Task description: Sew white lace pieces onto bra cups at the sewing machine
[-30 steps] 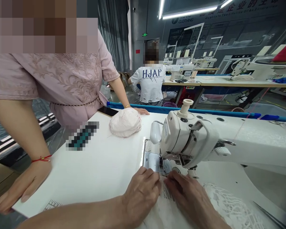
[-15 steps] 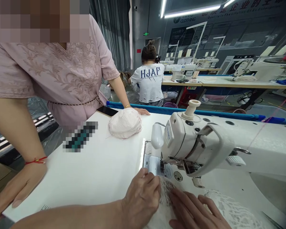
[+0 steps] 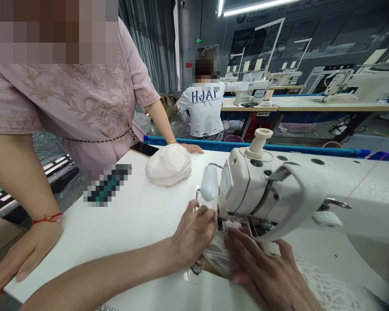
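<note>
Lace [image 3: 219, 258]: white, openwork net pattern with scalloped edge.
Sewing machine [image 3: 278, 190]: cream, dark round holes on top.
Table [image 3: 132, 220]: plain white; far edge strip [image 3: 278, 149] blue.
Fabric bundle [image 3: 168, 165]: pale pink.
Co-worker's blouse [image 3: 84, 99]: dusty pink, tone-on-tone floral embroidery.
Bracelet [image 3: 47, 219]: red string.
Phone [image 3: 144, 149]: black.
Far T-shirt [image 3: 203, 110]: white, dark lettering.

I log: pale pink fabric bundle [image 3: 168, 165] on white table [image 3: 132, 224], dark phone [image 3: 144, 149] just behind-left of the bundle, person in pink blouse [image 3: 84, 108] farther left of it, their hand [image 3: 191, 148] just behind it, person in white T-shirt [image 3: 203, 110] well beyond it, blue rail [image 3: 278, 149] behind it.
</note>
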A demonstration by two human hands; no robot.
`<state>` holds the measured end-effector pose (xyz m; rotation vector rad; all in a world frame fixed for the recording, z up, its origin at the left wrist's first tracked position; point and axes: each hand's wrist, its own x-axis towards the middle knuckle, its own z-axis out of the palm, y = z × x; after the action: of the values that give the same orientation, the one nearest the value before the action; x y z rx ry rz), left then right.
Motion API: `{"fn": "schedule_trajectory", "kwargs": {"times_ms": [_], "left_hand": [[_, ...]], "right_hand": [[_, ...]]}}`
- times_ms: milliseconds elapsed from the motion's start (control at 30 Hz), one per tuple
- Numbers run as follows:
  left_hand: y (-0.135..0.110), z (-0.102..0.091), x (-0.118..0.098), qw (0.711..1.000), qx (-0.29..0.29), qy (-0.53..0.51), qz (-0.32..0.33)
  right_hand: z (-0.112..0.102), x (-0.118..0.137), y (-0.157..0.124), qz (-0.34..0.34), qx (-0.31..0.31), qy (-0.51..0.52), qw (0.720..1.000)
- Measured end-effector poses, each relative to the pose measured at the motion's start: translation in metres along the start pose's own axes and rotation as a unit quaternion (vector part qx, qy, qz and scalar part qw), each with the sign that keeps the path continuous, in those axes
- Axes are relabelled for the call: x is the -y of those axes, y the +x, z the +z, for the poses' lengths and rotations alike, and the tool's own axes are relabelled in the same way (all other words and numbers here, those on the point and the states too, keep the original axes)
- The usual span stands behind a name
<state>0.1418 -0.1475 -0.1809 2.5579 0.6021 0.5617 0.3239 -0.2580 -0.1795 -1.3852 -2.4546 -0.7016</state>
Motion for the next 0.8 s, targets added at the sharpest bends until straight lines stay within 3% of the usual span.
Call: {"fn": "schedule_trajectory", "kwargs": {"times_ms": [100,200,267,467,600,800], "left_hand": [[-0.025,-0.009,-0.01,0.99,-0.027,0.071,0.117],[-0.041,-0.01,-0.017,0.974,-0.072,0.115,0.181],[-0.045,-0.007,-0.018,0.973,-0.078,0.118,0.181],[-0.041,-0.003,-0.02,0.971,-0.083,0.145,0.171],[-0.03,-0.001,-0.02,0.963,-0.117,0.167,0.177],[-0.018,0.006,-0.021,0.943,-0.214,0.201,0.157]], "right_hand": [[-0.011,0.018,-0.005,-0.009,-0.018,0.094,0.995],[-0.013,0.035,-0.005,0.072,-0.058,0.192,0.977],[-0.01,0.042,-0.003,0.121,-0.085,0.197,0.969],[-0.005,0.042,0.002,0.104,-0.125,0.187,0.969],[-0.009,0.038,0.005,0.096,-0.1,0.202,0.97],[-0.005,0.023,-0.004,0.088,-0.047,0.187,0.977]]}}
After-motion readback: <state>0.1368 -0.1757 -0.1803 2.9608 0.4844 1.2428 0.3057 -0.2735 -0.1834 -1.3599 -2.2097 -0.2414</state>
